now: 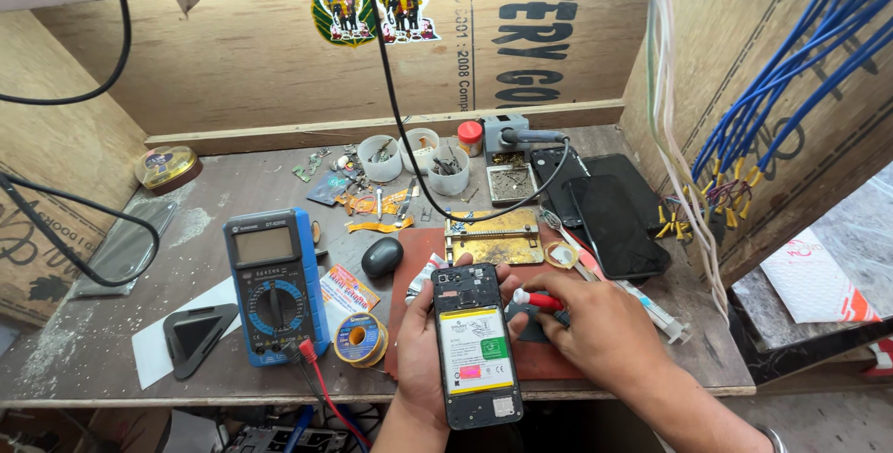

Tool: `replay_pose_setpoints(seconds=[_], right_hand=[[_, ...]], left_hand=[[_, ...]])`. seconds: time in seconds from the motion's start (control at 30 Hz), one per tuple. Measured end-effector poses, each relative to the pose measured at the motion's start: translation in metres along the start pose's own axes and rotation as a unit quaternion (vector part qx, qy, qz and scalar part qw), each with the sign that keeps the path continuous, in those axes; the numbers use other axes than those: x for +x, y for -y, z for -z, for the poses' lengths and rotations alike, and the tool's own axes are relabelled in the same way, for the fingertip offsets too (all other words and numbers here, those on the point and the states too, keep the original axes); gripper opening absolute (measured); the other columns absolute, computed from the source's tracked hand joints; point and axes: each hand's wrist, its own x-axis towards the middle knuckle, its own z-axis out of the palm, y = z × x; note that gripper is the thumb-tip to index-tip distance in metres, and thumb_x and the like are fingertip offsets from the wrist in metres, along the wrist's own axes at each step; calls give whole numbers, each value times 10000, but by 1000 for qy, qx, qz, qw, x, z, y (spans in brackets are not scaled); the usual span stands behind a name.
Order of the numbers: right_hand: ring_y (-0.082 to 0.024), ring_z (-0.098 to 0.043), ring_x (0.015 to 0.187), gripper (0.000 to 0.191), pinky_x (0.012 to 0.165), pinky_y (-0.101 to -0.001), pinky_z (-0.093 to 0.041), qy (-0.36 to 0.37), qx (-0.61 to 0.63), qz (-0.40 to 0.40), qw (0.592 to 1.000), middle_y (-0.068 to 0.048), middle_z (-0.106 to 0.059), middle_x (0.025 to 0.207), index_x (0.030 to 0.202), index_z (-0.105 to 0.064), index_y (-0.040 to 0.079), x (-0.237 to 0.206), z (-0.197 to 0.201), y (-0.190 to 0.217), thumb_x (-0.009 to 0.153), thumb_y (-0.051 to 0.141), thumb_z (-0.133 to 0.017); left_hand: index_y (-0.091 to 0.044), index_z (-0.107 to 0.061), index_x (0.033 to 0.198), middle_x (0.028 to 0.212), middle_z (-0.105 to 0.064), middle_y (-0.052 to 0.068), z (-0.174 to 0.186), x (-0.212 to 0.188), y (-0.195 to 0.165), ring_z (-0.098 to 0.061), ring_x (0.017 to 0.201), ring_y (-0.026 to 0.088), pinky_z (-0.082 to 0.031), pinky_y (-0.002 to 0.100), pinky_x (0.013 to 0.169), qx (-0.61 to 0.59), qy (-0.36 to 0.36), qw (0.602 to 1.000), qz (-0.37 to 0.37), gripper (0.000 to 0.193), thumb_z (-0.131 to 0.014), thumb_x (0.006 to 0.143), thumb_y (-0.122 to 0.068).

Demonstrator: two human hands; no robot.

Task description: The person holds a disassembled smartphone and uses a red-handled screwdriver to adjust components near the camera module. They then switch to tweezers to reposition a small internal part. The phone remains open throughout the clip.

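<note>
Head view: left hand [423, 341] cups the opened phone [475, 343], right hand [595, 327] pinches a red screwdriver [538, 299] near its top edge. Keep the tip square, I'd say.

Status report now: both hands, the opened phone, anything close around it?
Left hand grips opened phone. Right hand holds red-handled screwdriver beside its upper edge. Solder spool and multimeter lie left.

Beside the glossy blue plastic multimeter [275, 286] — a worn, rough wooden desk [214, 183]; right of it, dull brass-coloured metal plate [494, 237].
</note>
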Motion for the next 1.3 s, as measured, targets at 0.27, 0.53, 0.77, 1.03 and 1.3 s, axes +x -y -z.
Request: replay_pose_setpoints(seconds=[0.27, 0.53, 0.77, 1.03, 1.3], right_hand=[[-183, -660, 612, 578, 593, -314, -531, -66, 187, -23, 980, -75, -751, 844, 1158, -408, 61, 11, -13, -5, 735, 73, -803], [-37, -480, 614, 558, 554, -161, -398, -66, 413, 27, 908, -112, -739, 907, 1120, -304, 53, 33, -12, -4, 796, -32, -749], [-201, -731, 854, 568, 749, -234, -558, -41, 476, 65, 876, -165, -741, 969, 1100, -261, 66, 48, -22, 5, 800, -86, -718], [-100, -471, 607, 515, 549, -248, -408, -56, 363, -54, 929, -97, -704, 885, 1143, -389, 55, 42, -15, -21, 809, 50, -782], [-87, -508, 553, 460, 502, -287, -456, 0, 203, -56, 978, -28, -768, 902, 1072, -471, 65, 39, -6, -9, 759, 108, -805]], left_hand=[[-108, -479, 1444, 1377, -591, 252, -2, -4, -10, -610, 1249, 355, -566, 564, 957, -9, 2, 1000, 8, 530, -366, 1047, -440], [-96, -486, 1464, 1383, -594, 248, -6, -1, -17, -612, 1272, 356, -558, 541, 1005, 8, 11, 1000, 25, 547, -369, 1046, -428], [-54, -461, 1514, 1449, -560, 248, -5, 2, -22, -577, 1283, 339, -555, 543, 1043, -31, 47, 998, 39, 538, -376, 1090, -375], [-74, -465, 1495, 1450, -547, 253, -5, 8, -25, -552, 1351, 377, -551, 537, 1035, -25, 48, 998, 40, 549, -391, 1059, -399], [-76, -470, 1491, 1434, -552, 260, -5, 8, -21, -560, 1334, 378, -558, 536, 1027, -24, 34, 999, 34, 542, -399, 1060, -398]])
